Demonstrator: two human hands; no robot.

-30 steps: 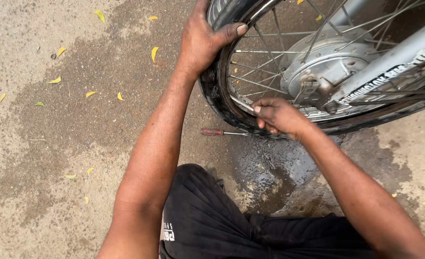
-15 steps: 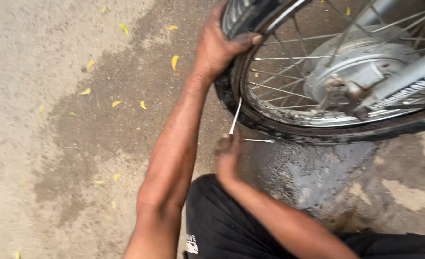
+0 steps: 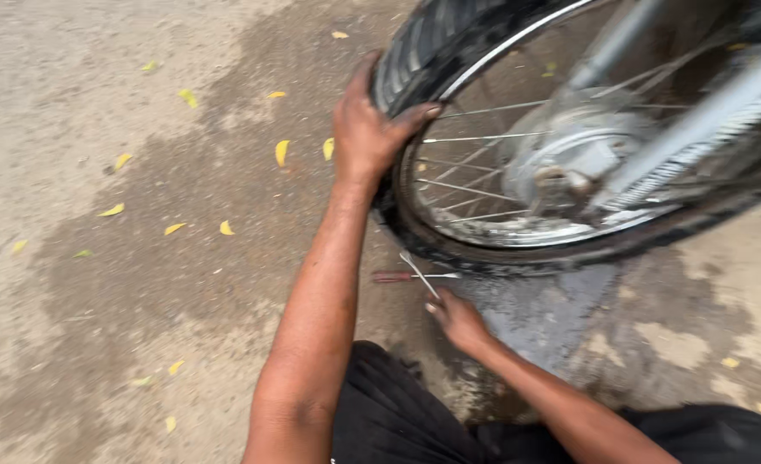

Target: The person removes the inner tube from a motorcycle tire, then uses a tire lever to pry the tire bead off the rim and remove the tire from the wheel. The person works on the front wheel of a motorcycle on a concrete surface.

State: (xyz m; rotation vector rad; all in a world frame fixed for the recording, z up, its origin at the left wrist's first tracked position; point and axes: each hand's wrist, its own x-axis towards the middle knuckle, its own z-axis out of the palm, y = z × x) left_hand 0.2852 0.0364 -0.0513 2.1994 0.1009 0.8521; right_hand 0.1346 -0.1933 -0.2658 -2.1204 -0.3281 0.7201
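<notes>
A motorcycle wheel fills the upper right, with a black tyre (image 3: 432, 43), a chrome rim (image 3: 518, 236), thin spokes and a grey hub (image 3: 561, 159). My left hand (image 3: 367, 129) grips the tyre on its left side, thumb hooked over toward the rim. My right hand (image 3: 458, 320) is low on the ground under the wheel, fingers closed on a thin metal tool (image 3: 419, 273) that points up toward the tyre. A screwdriver with a dark red handle (image 3: 397, 277) lies flat on the ground just beyond that hand.
The concrete ground (image 3: 140, 283) is damp and dark near the wheel, with yellow leaves (image 3: 281, 152) scattered over it. My knee in black cloth (image 3: 389, 412) is at the bottom. A grey frame tube and spring (image 3: 698, 120) cross the wheel at the right.
My right hand left the rim, dropped to the ground and picked up the thin metal tool. The left hand kept its grip on the tyre while the view shifted.
</notes>
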